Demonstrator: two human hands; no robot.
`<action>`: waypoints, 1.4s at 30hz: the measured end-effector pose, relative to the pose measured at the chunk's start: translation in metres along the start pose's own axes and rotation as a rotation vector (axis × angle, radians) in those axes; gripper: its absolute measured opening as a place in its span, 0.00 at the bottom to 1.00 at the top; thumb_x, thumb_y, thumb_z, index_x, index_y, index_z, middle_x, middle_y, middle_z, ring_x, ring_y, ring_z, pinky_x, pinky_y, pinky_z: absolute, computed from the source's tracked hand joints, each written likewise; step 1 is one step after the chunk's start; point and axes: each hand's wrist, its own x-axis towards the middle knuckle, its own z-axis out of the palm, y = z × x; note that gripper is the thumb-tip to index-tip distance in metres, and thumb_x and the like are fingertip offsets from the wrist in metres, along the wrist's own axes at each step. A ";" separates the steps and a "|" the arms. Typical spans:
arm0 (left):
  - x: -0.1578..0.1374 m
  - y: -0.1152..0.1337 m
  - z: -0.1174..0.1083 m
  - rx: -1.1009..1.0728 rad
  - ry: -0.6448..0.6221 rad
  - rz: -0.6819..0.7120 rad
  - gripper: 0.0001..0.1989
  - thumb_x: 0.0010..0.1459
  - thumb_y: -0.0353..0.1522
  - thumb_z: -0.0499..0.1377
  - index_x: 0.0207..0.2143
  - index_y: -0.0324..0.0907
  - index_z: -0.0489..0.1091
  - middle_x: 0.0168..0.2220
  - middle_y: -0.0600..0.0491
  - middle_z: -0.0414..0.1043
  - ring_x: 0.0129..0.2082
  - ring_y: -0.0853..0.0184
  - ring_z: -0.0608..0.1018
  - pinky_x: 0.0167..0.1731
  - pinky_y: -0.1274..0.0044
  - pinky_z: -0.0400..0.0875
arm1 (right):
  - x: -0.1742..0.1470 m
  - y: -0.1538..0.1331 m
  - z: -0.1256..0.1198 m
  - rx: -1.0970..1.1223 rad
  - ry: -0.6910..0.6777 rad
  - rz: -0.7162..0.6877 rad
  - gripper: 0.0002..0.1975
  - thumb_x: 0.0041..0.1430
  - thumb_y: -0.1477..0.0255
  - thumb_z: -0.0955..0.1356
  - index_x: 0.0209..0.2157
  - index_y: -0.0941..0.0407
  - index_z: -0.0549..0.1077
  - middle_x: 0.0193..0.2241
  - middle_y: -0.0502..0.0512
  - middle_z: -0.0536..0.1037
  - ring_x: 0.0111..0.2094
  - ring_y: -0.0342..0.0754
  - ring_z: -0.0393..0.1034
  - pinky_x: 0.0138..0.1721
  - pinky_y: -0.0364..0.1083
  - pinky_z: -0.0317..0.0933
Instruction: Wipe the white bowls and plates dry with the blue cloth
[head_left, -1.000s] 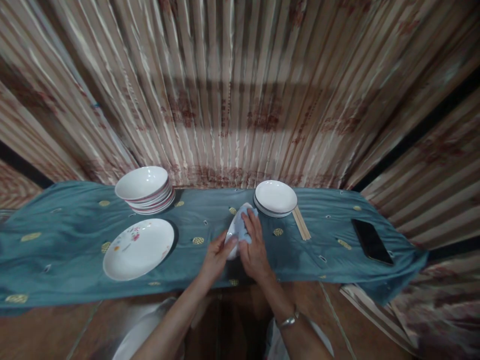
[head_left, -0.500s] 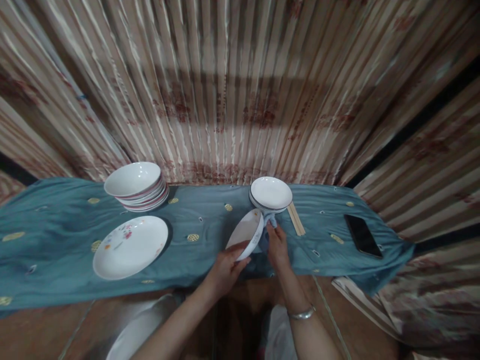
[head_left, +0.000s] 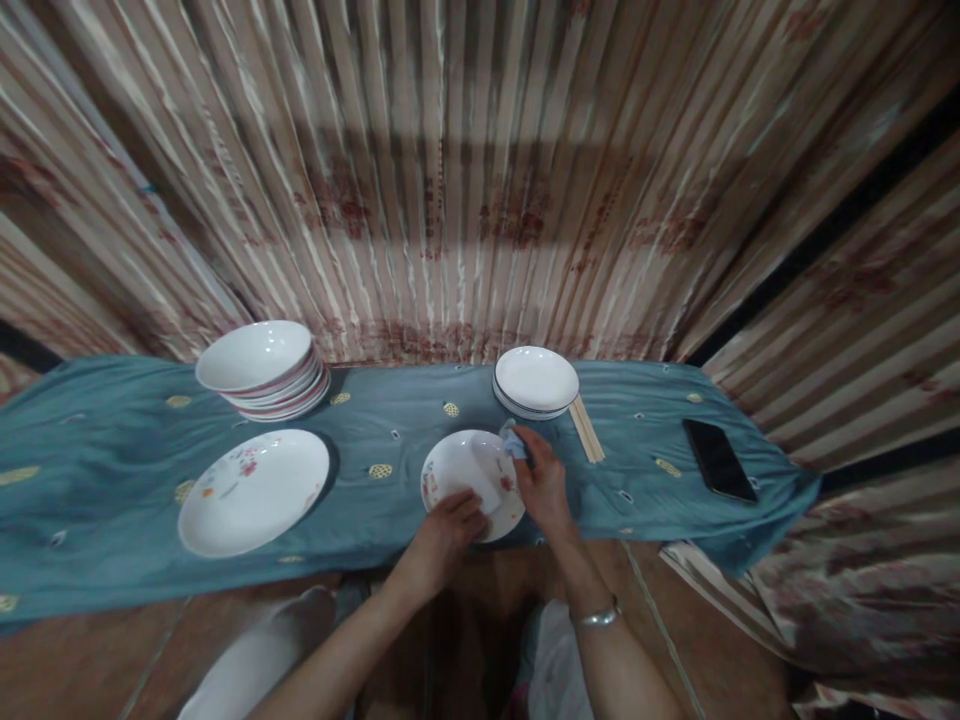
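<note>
Fingers [head_left: 534, 442] of right hand [head_left: 543, 486] wrapped round blue rag [head_left: 512, 441], at the rim of dish [head_left: 456, 462], far side, to the right. Left hand [head_left: 451, 526] over the dish's near side, fingers bent; partly hidden, can't tell whether they pinch the rim. Dish white, flowered, near front edge of bench [head_left: 630, 465]. Oval plate [head_left: 259, 492] well to its left, bowls [head_left: 256, 357] stacked behind that. Saucers [head_left: 537, 378] beyond the dish, chopsticks [head_left: 586, 430] beside them; phone [head_left: 718, 460] farther right.
</note>
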 end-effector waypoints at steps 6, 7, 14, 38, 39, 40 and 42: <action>-0.008 -0.002 -0.011 -0.271 0.087 -0.115 0.24 0.48 0.27 0.63 0.50 0.42 0.73 0.61 0.41 0.63 0.62 0.53 0.63 0.59 0.61 0.58 | -0.009 -0.002 0.015 -0.019 -0.174 -0.104 0.22 0.56 0.76 0.60 0.52 0.55 0.71 0.51 0.58 0.75 0.53 0.50 0.69 0.55 0.52 0.62; -0.009 -0.003 -0.015 -0.337 0.153 -0.150 0.23 0.50 0.29 0.63 0.51 0.42 0.73 0.60 0.40 0.64 0.61 0.54 0.64 0.59 0.61 0.58 | -0.010 -0.001 0.016 -0.038 -0.217 -0.120 0.23 0.56 0.77 0.60 0.54 0.55 0.69 0.52 0.58 0.74 0.54 0.50 0.68 0.56 0.53 0.61; -0.015 -0.015 -0.035 -0.761 0.687 -0.537 0.20 0.48 0.32 0.66 0.46 0.46 0.75 0.58 0.48 0.68 0.62 0.59 0.63 0.62 0.66 0.49 | -0.017 0.006 0.007 -0.473 -0.333 -0.150 0.25 0.53 0.77 0.66 0.54 0.61 0.70 0.62 0.68 0.60 0.63 0.64 0.52 0.58 0.63 0.55; -0.015 -0.040 -0.017 -1.299 0.491 -0.692 0.35 0.38 0.44 0.68 0.50 0.42 0.73 0.41 0.48 0.78 0.37 0.60 0.77 0.32 0.73 0.73 | 0.002 -0.011 0.057 -0.622 -0.458 -0.120 0.19 0.61 0.70 0.64 0.52 0.62 0.68 0.53 0.68 0.70 0.55 0.56 0.65 0.56 0.54 0.60; -0.015 -0.040 -0.018 -1.305 0.484 -0.682 0.33 0.39 0.43 0.68 0.50 0.42 0.73 0.41 0.48 0.78 0.37 0.60 0.77 0.33 0.73 0.73 | 0.000 -0.013 0.061 -0.587 -0.453 -0.131 0.20 0.61 0.68 0.64 0.53 0.62 0.68 0.54 0.69 0.70 0.56 0.56 0.64 0.57 0.54 0.59; -0.015 -0.039 -0.018 -1.309 0.475 -0.671 0.32 0.40 0.43 0.68 0.50 0.42 0.73 0.41 0.48 0.78 0.37 0.61 0.77 0.34 0.73 0.72 | -0.002 -0.014 0.064 -0.547 -0.449 -0.135 0.21 0.62 0.67 0.64 0.53 0.62 0.68 0.54 0.69 0.70 0.57 0.56 0.63 0.57 0.54 0.59; -0.015 -0.040 -0.018 -1.305 0.468 -0.659 0.31 0.41 0.41 0.67 0.49 0.41 0.74 0.38 0.49 0.77 0.34 0.63 0.76 0.34 0.74 0.72 | -0.006 -0.018 0.070 -0.455 -0.460 -0.128 0.21 0.63 0.66 0.63 0.53 0.62 0.68 0.54 0.68 0.70 0.57 0.56 0.63 0.57 0.54 0.59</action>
